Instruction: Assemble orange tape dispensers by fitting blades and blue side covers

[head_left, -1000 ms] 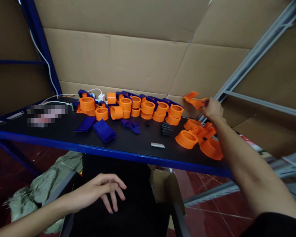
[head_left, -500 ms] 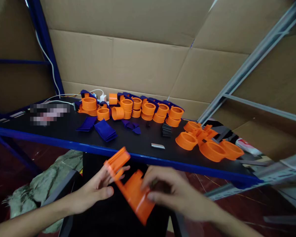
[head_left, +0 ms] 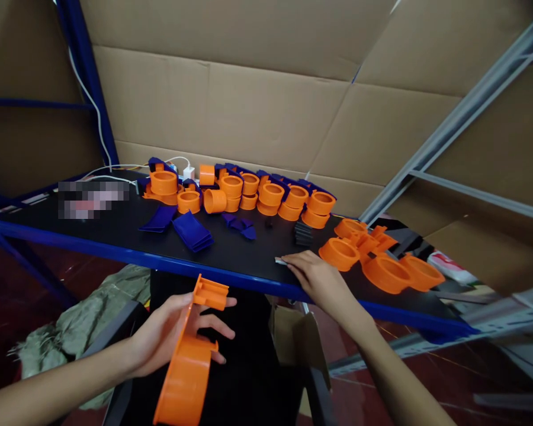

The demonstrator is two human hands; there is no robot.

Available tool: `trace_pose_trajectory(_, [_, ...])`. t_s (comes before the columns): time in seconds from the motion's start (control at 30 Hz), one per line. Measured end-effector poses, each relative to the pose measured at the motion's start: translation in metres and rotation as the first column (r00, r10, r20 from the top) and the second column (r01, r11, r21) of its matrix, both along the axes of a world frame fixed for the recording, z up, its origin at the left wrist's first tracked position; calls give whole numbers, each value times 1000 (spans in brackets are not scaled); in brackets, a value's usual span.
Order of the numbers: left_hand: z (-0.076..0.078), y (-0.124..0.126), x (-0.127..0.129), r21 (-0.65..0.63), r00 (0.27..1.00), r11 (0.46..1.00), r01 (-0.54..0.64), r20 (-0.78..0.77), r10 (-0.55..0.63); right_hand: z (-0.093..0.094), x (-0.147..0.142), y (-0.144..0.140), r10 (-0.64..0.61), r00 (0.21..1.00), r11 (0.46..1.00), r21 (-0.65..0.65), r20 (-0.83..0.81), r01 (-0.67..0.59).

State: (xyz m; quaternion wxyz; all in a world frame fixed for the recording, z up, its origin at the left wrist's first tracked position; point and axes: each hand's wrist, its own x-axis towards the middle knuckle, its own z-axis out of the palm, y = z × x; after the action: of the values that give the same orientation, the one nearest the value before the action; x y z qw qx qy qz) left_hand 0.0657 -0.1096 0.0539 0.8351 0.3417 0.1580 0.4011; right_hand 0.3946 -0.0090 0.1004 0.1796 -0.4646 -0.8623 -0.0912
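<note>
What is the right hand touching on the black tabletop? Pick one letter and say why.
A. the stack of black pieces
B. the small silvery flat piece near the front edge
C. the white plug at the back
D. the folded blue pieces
B: the right hand lies on the tabletop with its fingers on the small silvery flat piece near the front edge, while the left hand holds the orange plastic part below the table.

Orange plastic part [head_left: 186, 367]: flat plate w/ round ring at its low end and small ribbed block at the top, held on edge, tilted, below the table edge; fingers wrap it from the left side. Small silver metal strip [head_left: 281, 260]: flat on black tabletop nr the front edge, mostly covered by fingertips, only left end shows.
</note>
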Motion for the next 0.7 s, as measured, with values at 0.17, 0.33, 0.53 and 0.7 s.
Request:
trace_pose_trajectory(0.17, [-9, 1, 5, -7, 974, 986, -166, -158, 163, -12, -2, 0, -40, 998, 995, 99, 46, 35])
trace_pose_trajectory(0.33, [-8, 1, 5, -2, 944, 986, -169, -289, 162, -11, -5, -1, -72, 997, 988, 135, -19, 74])
trace_pose_trajectory(0.53, [-11, 2, 4, 7, 942, 987, -158, -299, 153, -12, -2, 5, -137, 985, 987, 70, -104, 145])
trace_pose_trajectory(0.7, [-13, 3, 5, 5, 941, 989, -150, -307, 145, 1, -7, 4, -97, 957, 995, -50, -272, 87])
